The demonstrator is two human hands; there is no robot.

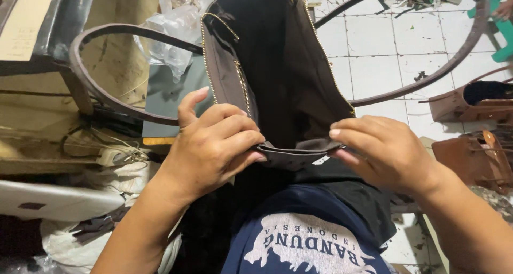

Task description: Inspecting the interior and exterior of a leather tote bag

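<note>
A dark brown handbag (pixel 315 92) with a black lining and gold zippers hangs open in front of me, its mouth facing the camera. My left hand (pixel 214 145) pinches the near rim of the bag on the left side. My right hand (pixel 379 151) pinches the same rim on the right. Both hands hold the edge taut between them. Two long brown straps (pixel 101 97) loop out to either side. Below is my dark blue shirt with a white print (pixel 310 242).
Two tan handbags (pixel 470 156) stand on the white tiled floor (pixel 385 44) at the right. Crumpled clear plastic (pixel 171 33) lies at the upper left by a wooden bench. Scraps and white sacks (pixel 64 236) pile at the lower left.
</note>
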